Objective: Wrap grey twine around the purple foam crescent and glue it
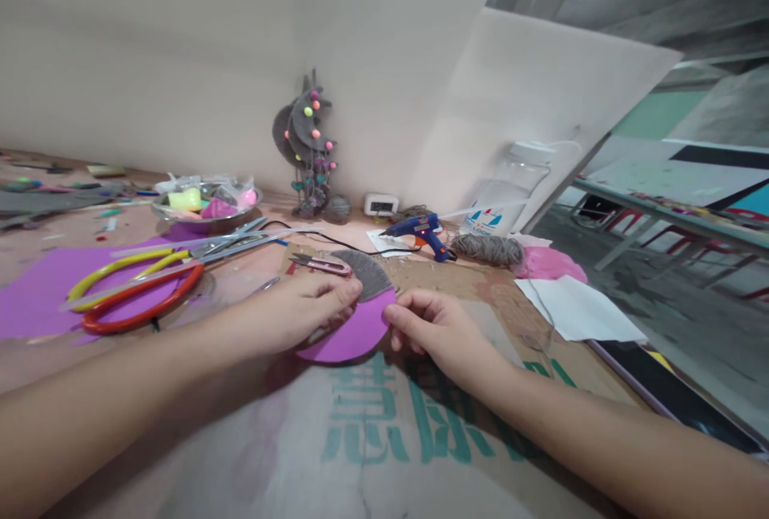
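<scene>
A crescent (359, 330) of flat purple sheet, its upper part wrapped in grey yarn (368, 272), is between my hands above the cardboard. My left hand (321, 303) is closed on its inner side, thumb on top. At its right edge my right hand (436, 331) pinches with thumb and fingertips; whether yarn is also in that pinch, I cannot tell. Small pink thread snips (324, 264) lie just behind my left hand. Further left rest big scissors with yellow and red handles (144, 299), on a purple sheet (30, 287).
Behind stand a blue glue gun (420, 231), a small white clock (380, 204), a clear jug (501, 195) and a grey yarn skein (488, 249). A metal bowl (207, 223) of bright pieces sits at left. Decorated grey crescents (309, 134) hang by the wall. White paper (580, 309) lies right.
</scene>
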A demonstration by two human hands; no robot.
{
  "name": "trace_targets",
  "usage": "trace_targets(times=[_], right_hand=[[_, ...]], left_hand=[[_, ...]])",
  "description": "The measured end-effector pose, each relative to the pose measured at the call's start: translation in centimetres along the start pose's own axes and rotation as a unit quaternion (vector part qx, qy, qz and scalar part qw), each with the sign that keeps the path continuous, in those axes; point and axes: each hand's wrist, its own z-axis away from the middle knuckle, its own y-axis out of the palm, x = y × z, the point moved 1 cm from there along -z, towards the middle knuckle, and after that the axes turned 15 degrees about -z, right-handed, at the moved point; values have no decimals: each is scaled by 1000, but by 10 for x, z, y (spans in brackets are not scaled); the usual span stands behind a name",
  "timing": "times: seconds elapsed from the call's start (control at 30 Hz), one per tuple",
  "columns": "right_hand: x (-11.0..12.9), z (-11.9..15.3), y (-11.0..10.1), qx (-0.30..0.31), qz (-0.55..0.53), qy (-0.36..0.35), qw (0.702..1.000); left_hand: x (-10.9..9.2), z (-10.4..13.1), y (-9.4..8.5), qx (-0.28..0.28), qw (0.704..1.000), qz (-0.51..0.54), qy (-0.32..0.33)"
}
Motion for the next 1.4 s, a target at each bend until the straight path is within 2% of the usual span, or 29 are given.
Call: trace_targets(times=[0.07,0.17,0.3,0.43,0.5,0.6,0.67,0.8,0.9,1.0,1.17,1.3,1.4], right_hand=[[-1,0,0,10,4,-8,1000],[-3,1,1,23,12,-15,1000],[-5,3,1,30,22,-4,999],[-6,3,1,48,73,-33,996],[-5,4,0,45,87,-66,993],[0,4,-3,-10,61,-134,989],[3,3,-4,-26,31,-151,988],[-1,-3,-4,57,-60,-103,991],[-4,-7,-3,86,-100,-62,989],[-5,-8,-4,74,-76,-55,993],[-2,-8,-7,4,2,-46,999],[-1,-7,-7,-13,6,-54,998],[-1,-6,-7,-14,-1,-52,999]], left_hand=[[-4,3,-2,-19,996,-77,27],[-7,5,-2,-97,978,-175,53],[-3,6,8,-153,969,-189,46],[1,11,18,-189,963,-185,43],[1,13,20,-191,963,-187,35],[0,14,18,-172,967,-186,23],[-1,14,17,-163,970,-181,21],[-1,12,16,-151,977,-149,27],[0,12,17,-150,981,-118,27],[-1,12,16,-152,981,-113,31],[-1,12,16,-149,978,-141,22],[4,11,18,-123,982,-135,40],[5,12,18,-126,980,-143,47]])
